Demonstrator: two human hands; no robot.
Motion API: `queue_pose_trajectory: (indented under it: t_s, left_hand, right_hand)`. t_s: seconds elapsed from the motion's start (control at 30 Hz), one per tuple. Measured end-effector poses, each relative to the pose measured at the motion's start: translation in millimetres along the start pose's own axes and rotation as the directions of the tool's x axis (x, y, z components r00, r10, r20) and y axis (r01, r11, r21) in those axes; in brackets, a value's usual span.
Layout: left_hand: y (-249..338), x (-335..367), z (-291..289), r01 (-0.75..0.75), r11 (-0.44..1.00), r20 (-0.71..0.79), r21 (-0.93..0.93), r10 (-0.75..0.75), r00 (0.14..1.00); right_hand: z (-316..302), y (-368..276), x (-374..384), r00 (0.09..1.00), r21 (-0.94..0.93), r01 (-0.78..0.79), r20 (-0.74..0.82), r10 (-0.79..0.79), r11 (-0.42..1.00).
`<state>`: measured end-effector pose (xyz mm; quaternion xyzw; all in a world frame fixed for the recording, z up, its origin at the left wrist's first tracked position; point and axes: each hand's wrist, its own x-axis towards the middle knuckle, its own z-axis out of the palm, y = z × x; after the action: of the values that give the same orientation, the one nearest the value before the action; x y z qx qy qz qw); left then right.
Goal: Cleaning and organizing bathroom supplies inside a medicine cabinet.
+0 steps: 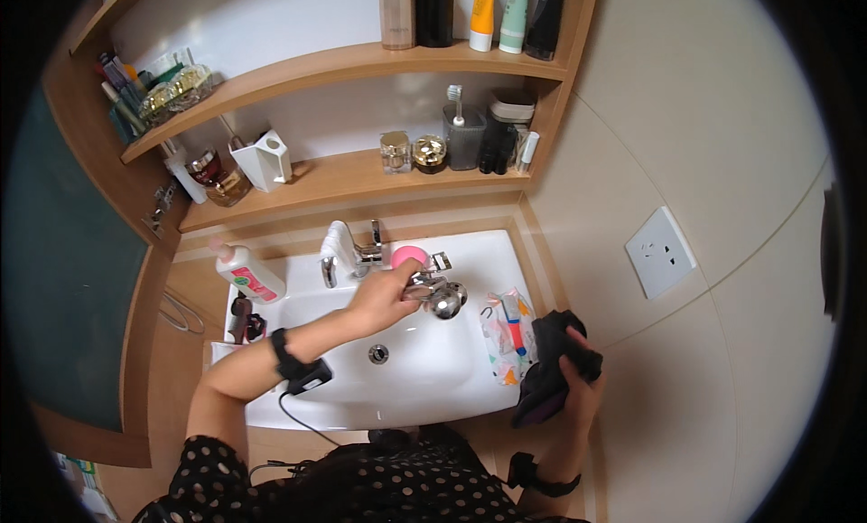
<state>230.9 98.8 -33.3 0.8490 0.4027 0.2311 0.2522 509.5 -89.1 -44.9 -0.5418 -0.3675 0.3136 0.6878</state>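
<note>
My left hand (384,299) reaches over the white washbasin (488,252), its fingers closed around a shiny chrome face roller (446,303) with two round balls. Part of the roller is hidden by the fingers. Just beyond that hand, a round pink item (409,255) sits on the basin's back ledge. At the basin's right side my right hand (581,383) grips a dark, soft cloth or pouch (546,371); I cannot tell which. Beside it, on the right rim, lies a patterned plastic wrapper (499,365) with a red-and-blue stick-shaped item (516,329) on it.
A chrome tap (368,252) with a white cloth (338,245) stands at the back. A pump bottle (253,275) and dark small items (242,322) are at the left rim. Wooden shelves (343,175) with jars and tubes hang above. A wall socket (661,252) is on the right.
</note>
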Motion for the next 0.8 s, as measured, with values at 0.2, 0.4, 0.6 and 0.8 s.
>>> queue_pose_trajectory:
  t_s: [0.2, 0.4, 0.6, 0.8]
  left_hand:
    - [-71, 77, 141, 0.197, 0.97, 0.014, 0.143, -0.201, 0.98]
    - [-79, 131, 205, 0.495, 0.863, -0.037, 0.098, -0.494, 0.869]
    - [-102, 165, 249, 0.621, 0.775, -0.145, -0.118, -0.632, 0.761]
    - [-112, 186, 290, 0.623, 0.733, -0.136, -0.272, -0.671, 0.729]
  right_hand:
    - [-21, 12, -25, 0.993, -0.046, -0.119, -0.003, 0.119, 0.992]
    - [-35, 18, -49, 0.969, -0.107, -0.247, -0.052, 0.242, 0.963]
    - [-50, 34, -59, 0.92, 0.063, -0.359, -0.144, 0.365, 0.931]
    - [-53, 26, -49, 0.975, -0.087, -0.224, -0.009, 0.224, 0.971]
